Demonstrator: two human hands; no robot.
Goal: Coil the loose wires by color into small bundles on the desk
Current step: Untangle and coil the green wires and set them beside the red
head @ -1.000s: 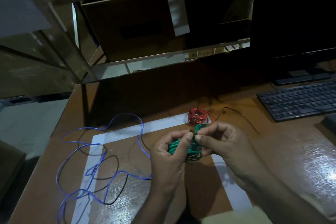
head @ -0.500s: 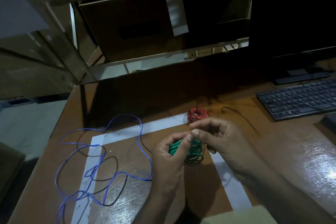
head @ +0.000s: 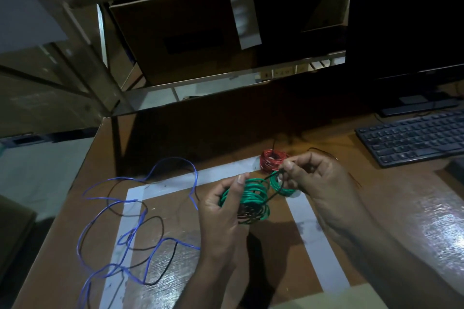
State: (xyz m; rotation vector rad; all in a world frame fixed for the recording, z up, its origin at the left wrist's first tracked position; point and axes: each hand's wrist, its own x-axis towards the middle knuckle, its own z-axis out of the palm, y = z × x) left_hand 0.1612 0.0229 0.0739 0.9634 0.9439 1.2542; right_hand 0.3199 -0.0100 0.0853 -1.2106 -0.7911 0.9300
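Note:
My left hand point(head: 221, 211) grips a green wire coil point(head: 252, 197) just above the desk, thumb on top of its loops. My right hand point(head: 319, 178) pinches a thin dark tie wire point(head: 272, 175) that runs from the coil up to its fingertips, beside a smaller green loop point(head: 283, 188). A finished red wire coil point(head: 272, 159) lies on the desk behind my hands. Loose blue wire point(head: 120, 228) and loose black wire point(head: 150, 236) sprawl tangled over the left part of the desk.
White tape point(head: 175, 183) marks a rectangle on the wooden desk point(head: 391, 208). A black keyboard point(head: 411, 138) lies at the right, with a dark monitor point(head: 406, 20) behind it. The desk's left edge drops off near the blue wire.
My right hand has drawn back up and to the right from the coil, pulling the thin dark tie wire out taut. The left hand keeps its hold on the green coil.

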